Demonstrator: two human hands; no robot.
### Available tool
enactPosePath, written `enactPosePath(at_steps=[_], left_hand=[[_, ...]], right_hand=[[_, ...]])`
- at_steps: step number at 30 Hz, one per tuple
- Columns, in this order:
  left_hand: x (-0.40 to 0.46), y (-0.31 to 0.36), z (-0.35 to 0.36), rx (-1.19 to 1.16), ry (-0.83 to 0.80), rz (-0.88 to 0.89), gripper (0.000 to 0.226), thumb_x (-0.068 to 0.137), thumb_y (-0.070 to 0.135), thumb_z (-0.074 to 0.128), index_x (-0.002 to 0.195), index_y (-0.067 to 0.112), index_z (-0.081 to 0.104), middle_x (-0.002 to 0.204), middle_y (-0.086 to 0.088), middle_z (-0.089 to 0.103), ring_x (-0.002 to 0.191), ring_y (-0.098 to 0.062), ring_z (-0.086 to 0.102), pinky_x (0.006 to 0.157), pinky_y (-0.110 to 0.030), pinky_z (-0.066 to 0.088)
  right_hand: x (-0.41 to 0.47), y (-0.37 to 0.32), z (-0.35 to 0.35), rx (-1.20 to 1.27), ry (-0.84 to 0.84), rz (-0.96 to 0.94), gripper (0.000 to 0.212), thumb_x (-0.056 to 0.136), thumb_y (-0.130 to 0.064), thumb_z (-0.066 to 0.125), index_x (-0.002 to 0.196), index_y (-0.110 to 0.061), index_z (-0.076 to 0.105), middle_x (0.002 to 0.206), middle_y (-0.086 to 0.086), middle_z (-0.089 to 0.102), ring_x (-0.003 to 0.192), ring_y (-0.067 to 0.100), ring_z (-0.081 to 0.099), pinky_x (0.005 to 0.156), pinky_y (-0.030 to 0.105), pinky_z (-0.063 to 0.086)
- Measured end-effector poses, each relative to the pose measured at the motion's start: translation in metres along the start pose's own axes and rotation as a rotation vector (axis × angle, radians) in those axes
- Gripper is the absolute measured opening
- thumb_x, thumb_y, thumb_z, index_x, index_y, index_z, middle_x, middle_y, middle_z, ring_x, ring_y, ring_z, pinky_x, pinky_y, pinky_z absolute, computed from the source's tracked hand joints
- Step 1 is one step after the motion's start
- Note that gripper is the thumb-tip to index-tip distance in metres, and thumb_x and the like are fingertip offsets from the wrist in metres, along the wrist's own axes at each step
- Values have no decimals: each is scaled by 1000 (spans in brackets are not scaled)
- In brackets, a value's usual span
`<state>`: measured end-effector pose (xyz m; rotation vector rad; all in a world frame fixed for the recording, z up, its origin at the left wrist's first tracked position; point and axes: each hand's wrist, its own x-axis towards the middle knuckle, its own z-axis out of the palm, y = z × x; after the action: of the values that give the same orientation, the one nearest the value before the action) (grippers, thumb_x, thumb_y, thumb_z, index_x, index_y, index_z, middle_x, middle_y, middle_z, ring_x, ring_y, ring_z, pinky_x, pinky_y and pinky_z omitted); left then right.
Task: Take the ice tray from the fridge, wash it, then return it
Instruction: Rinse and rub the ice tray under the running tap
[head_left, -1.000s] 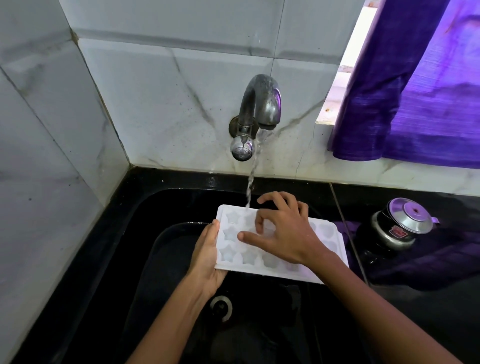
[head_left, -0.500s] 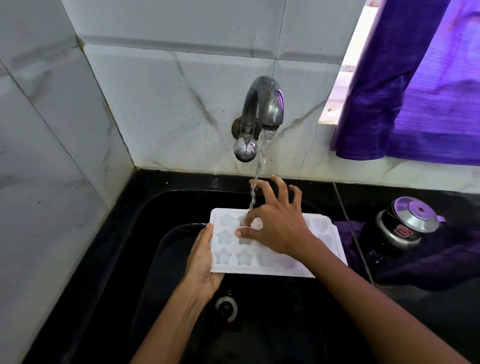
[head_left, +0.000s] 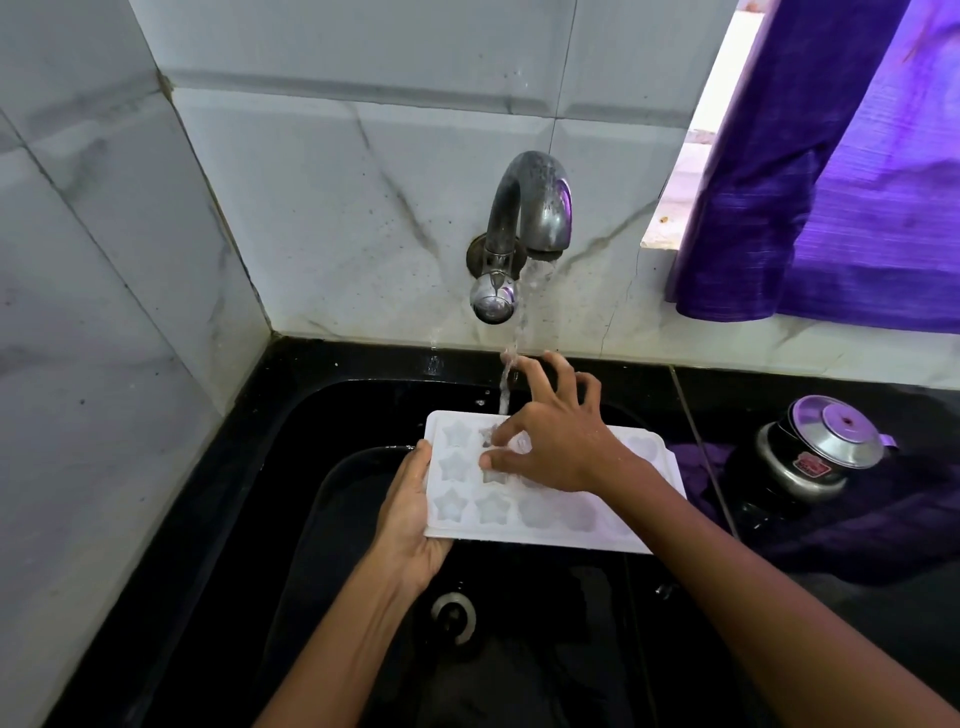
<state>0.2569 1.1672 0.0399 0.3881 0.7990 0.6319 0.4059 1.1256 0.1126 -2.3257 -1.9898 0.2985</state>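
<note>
Rinsing the ice tray (head_left: 540, 514) over the black sink (head_left: 311, 519) at mid-frame, I have my left hand (head_left: 410, 519) clamped on its 9 o'clock short edge, fingers underneath and thumb along the rim, so the star moulds stay level and face the stream. My right hand (head_left: 558, 447) sits on top with fingers spread wide, index and thumb tips rubbing into cells right where water from the tap (head_left: 524, 228) at 12 o'clock lands, holding nothing. A steel pot (head_left: 815, 452) sits well apart at 3 o'clock on the table; washing looks mid-way, fridge return not yet done.
</note>
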Motion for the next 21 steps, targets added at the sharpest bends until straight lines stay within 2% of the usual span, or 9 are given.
enactPosePath(at_steps=[2,6,9,12,14,16,21], left_hand=[[3,-1,1,1,14,1,49,98,39,42,132,5,53,123,-22,63,108,-37,63,77,-48,59],[6,0,9,13,12,15,45,99,38,42,128,7,55,118,-20,67,99,-35,68,72,-47,60],[8,1,17,-3,14,32,46,99,37,41,129,5,55,119,-22,65,92,-31,69,70,-42,61],[11,-2,20,-1,-1,18,47,99,38,41,127,4,56,116,-23,66,85,-29,70,68,-40,61],[11,-4,21,28,-3,27,45,99,37,42,123,4,58,111,-22,68,80,-28,72,66,-39,61],[12,-7,21,62,0,28,45,99,38,43,125,4,58,112,-21,69,84,-28,71,71,-40,60],[10,-12,20,70,-2,14,46,99,38,43,126,4,57,114,-21,68,87,-29,70,73,-42,58]], right_hand=[[1,1,1,22,36,4,32,75,-60,65,93,-35,74,156,-9,6,141,27,-8,111,53,4],[-3,3,-2,162,280,108,26,57,-56,80,71,-34,75,148,-19,25,137,19,5,105,43,9],[-10,1,1,158,225,74,20,67,-53,75,77,-36,74,151,-17,18,138,21,0,106,43,6],[-18,-1,1,34,156,48,26,78,-60,60,90,-40,72,155,-13,3,140,24,-12,108,47,-1],[-20,-3,-2,-47,114,47,33,77,-65,57,94,-40,70,156,-13,-5,140,25,-19,109,49,-5],[-22,-4,-6,-81,74,52,38,74,-67,59,94,-37,70,156,-12,-8,139,25,-23,109,50,-8],[-22,-6,-8,-135,24,88,48,70,-70,60,95,-31,70,157,-10,-6,140,28,-21,110,52,-8]])
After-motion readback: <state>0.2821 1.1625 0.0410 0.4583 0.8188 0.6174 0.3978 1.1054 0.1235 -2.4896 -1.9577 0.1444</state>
